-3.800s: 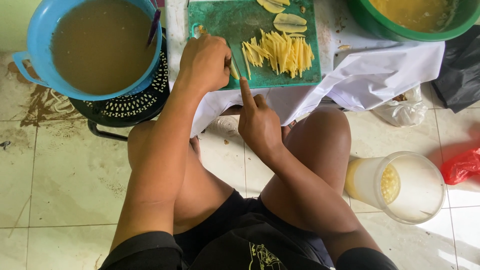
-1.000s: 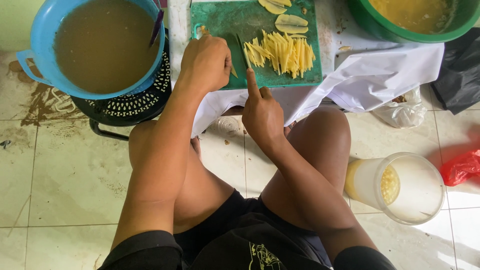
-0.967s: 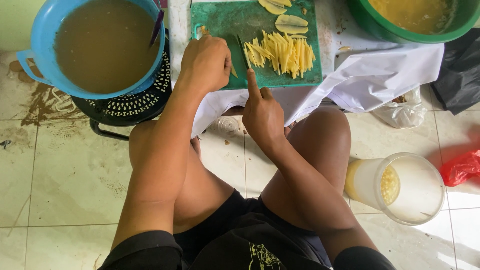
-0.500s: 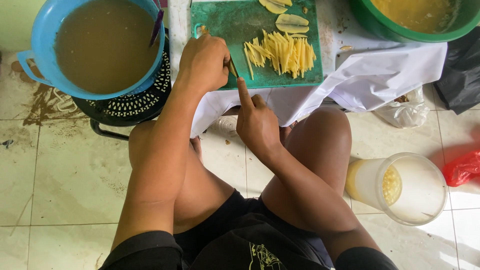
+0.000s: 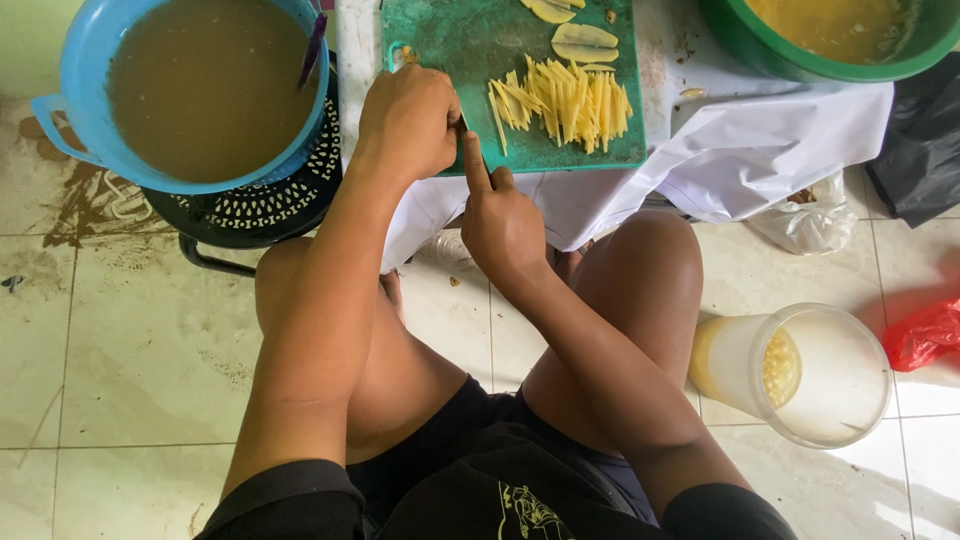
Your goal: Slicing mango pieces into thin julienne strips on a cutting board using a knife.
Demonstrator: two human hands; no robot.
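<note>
Gripping with our right hand [image 5: 503, 222], we are closing the fingers around what looks like a knife handle, hidden inside the fist, and stretching the forefinger forward along its back to steady the cut. Our left hand [image 5: 410, 120] is curling shut, knuckles up, over whatever we are slicing at the near left part of the green plastic cutting board [image 5: 470, 40]; the piece itself is hidden beneath it.

Just right of the hands, the pale yellow cut strips [image 5: 560, 98] are lying in a loose heap on the board, pushed aside so the cutting spot stays free. Beyond them, a few flat yellow slices [image 5: 583, 42] are waiting near the far edge.

To our left, the blue plastic basin of murky brown water [image 5: 205, 85] is sitting on a black perforated basket [image 5: 265, 205]. To our right, the green plastic bowl [image 5: 800, 60] is resting on the white cloth [image 5: 780, 140].
</note>
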